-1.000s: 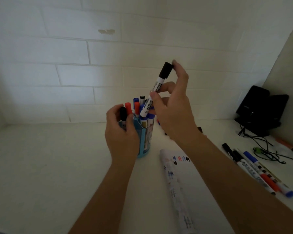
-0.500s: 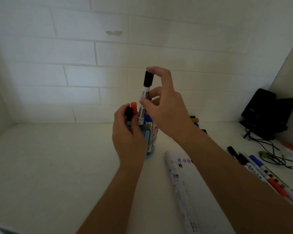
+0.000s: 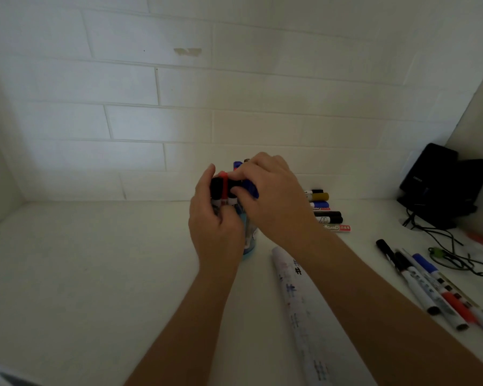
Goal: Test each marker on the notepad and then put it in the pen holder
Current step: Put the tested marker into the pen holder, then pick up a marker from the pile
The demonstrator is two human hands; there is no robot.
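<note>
My left hand (image 3: 215, 229) grips the blue pen holder (image 3: 248, 247) from the left, its thumb against the black and red marker caps (image 3: 220, 188) that stick out of the top. My right hand (image 3: 273, 201) lies over the top of the holder, fingers curled down, pinching the black marker (image 3: 235, 190), which stands low among the others in the holder. The notepad (image 3: 299, 299), a curled white sheet with hash marks, lies just right of the holder, partly under my right forearm.
Several loose markers (image 3: 435, 288) lie on the white table at the right. Another row of markers (image 3: 328, 211) lies behind my right wrist by the wall. A black device (image 3: 441, 185) with cables (image 3: 452, 260) fills the right corner.
My right hand has come down from above the holder, and the black marker has gone from sticking up high to sitting low in the holder. The left hand stays on the holder.
</note>
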